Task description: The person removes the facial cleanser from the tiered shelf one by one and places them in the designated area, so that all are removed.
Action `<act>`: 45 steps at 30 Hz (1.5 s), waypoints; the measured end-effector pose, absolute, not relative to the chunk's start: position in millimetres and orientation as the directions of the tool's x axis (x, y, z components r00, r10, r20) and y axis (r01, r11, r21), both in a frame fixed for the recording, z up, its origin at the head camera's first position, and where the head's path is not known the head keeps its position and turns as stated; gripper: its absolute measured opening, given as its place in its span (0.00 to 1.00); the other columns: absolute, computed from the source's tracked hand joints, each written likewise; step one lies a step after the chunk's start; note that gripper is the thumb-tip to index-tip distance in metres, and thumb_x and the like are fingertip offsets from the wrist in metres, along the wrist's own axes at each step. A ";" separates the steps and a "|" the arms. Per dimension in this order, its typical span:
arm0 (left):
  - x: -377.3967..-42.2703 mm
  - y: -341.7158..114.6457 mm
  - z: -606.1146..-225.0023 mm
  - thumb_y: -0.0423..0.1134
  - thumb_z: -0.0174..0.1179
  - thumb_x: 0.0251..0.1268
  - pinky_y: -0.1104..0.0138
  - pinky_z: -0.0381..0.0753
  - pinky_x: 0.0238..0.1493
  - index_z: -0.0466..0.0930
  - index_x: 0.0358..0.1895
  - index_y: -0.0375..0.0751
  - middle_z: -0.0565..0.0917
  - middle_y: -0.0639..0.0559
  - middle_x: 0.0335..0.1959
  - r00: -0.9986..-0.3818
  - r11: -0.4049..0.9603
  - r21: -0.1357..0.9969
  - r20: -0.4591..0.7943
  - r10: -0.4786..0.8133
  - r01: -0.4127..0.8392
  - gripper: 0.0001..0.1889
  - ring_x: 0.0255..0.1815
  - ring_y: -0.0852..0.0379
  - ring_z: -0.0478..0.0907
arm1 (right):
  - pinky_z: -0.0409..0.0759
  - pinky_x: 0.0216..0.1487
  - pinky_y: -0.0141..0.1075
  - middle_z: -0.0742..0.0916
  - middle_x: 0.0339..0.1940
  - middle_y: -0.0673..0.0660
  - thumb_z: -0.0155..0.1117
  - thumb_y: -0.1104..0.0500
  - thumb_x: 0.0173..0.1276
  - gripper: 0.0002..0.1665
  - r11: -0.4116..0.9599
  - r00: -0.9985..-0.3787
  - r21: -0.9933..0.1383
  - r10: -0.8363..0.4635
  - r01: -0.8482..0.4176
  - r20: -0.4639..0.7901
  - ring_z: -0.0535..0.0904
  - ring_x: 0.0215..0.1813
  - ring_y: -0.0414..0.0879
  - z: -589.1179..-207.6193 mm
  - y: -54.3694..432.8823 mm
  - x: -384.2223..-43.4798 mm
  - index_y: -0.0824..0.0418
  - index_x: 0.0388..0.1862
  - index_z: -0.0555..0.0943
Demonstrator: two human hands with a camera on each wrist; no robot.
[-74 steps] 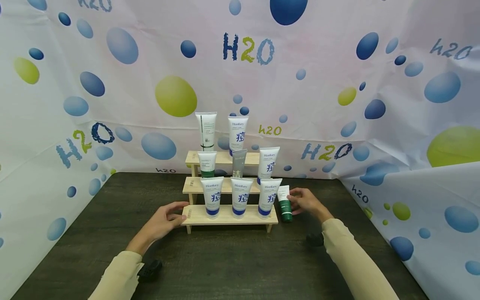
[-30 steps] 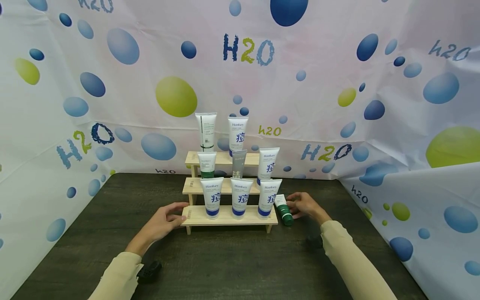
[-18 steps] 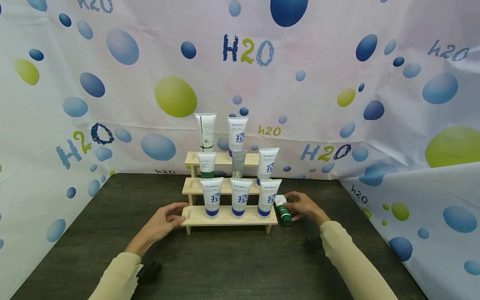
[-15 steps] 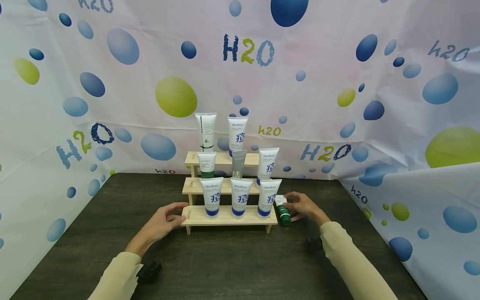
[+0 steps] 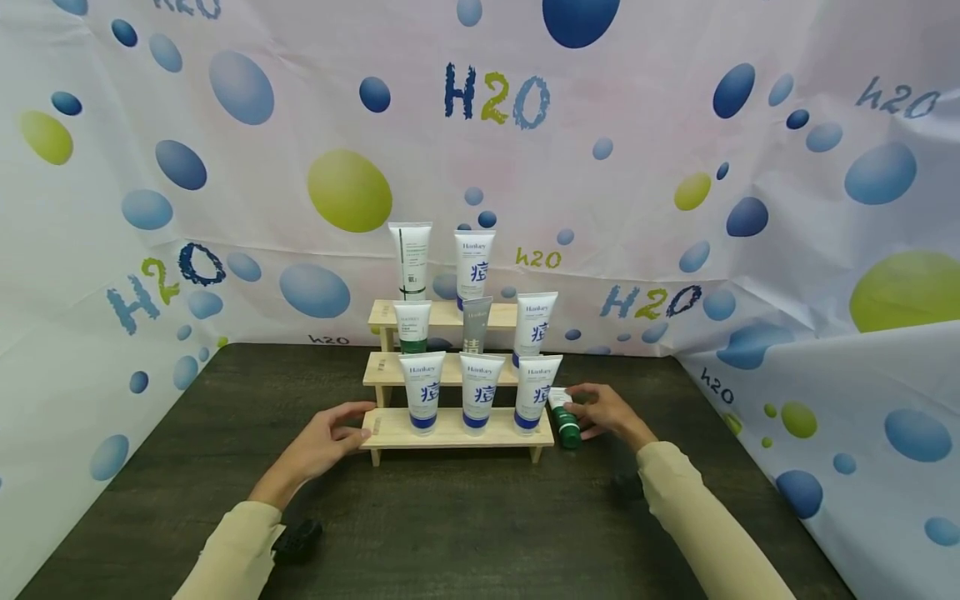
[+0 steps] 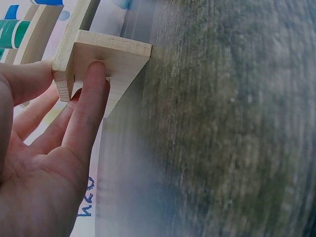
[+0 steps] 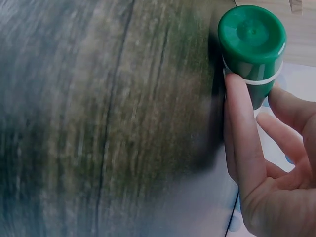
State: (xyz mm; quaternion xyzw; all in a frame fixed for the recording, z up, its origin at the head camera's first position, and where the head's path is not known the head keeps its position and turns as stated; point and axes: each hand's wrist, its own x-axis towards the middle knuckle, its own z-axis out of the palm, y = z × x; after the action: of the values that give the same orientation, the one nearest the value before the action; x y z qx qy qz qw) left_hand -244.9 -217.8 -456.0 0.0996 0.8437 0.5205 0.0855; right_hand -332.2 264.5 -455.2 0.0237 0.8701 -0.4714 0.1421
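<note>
Right of centre, right hand pinches green tube while left hand grips wooden rack's left end; apparently a grasping step, next calling for careful lifting.

Wooden stand: pale, three-tiered, upright. Green-and-white tube: capped, slanted, located just beside the stand's right end.

left sleeve: pale yellow | right sleeve: matching (lightly creased) | left wrist gear: black
</note>
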 end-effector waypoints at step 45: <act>-246.0 -218.0 -458.7 0.37 0.60 0.76 0.52 0.87 0.56 0.67 0.76 0.36 0.69 0.27 0.73 -0.968 0.440 0.894 -0.031 0.247 0.084 0.28 0.64 0.35 0.81 | 0.91 0.46 0.51 0.84 0.57 0.77 0.51 0.54 0.85 0.25 0.651 -0.970 -0.756 -0.225 -0.075 -0.098 0.89 0.44 0.58 -371.4 267.4 -339.7 0.72 0.68 0.74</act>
State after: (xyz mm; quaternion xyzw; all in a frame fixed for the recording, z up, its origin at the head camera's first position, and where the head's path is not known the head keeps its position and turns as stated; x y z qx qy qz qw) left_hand -246.0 -218.0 -458.7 0.0980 0.8449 0.5199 0.0785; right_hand -339.7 267.4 -371.4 -0.0828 0.9039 -0.4095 0.0916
